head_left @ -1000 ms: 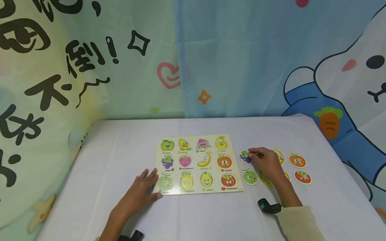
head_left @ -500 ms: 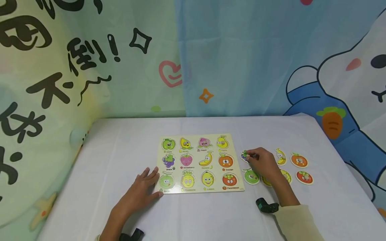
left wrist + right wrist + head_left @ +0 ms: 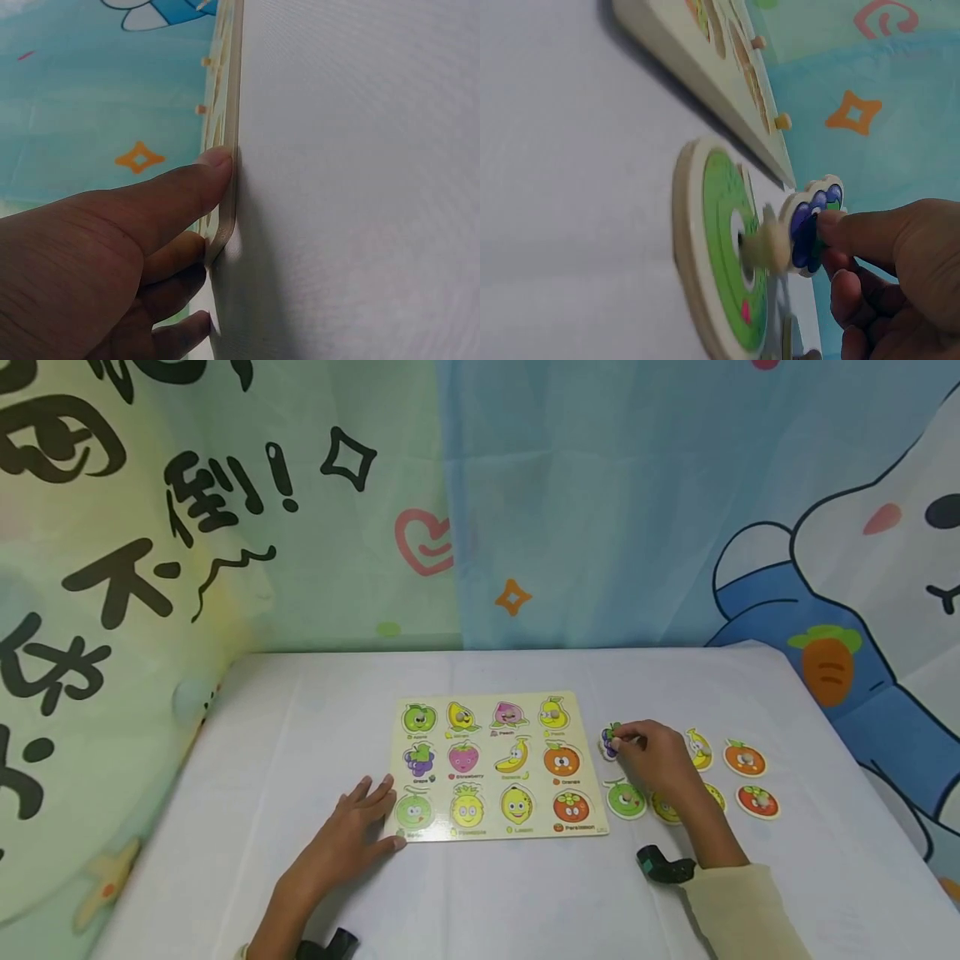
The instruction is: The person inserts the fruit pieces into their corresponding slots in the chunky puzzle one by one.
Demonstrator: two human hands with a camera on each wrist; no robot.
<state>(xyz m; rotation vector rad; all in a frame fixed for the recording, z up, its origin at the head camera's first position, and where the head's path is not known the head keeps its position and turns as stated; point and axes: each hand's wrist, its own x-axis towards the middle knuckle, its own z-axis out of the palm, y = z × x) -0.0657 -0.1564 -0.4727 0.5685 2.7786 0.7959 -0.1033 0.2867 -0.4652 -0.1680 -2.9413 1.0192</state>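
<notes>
A flat wooden puzzle board (image 3: 442, 837) with rows of cartoon fruits lies on the white table. At its near left corner is my left hand (image 3: 348, 831), fingers spread; in the left wrist view the thumb (image 3: 187, 187) presses the board's front edge and the fingertips touch its left side. To the right of the board, my right hand (image 3: 663, 764) pinches a grape puzzle piece (image 3: 801, 214) between thumb and fingers. The piece stands tilted up in the right wrist view. Close in front of it lies a round green melon piece (image 3: 720, 225) with a wooden knob.
Right of the board, more loose pieces lie in two rows: a banana (image 3: 699, 749), an orange (image 3: 746, 758), a persimmon (image 3: 758, 802) and yellow ones partly hidden under my right hand. A printed cloth backdrop (image 3: 570, 527) rises behind the table.
My right fingers have settled on the grape piece and tipped it up from lying flat. The left hand stays at the board's corner. The head view has shifted slightly.
</notes>
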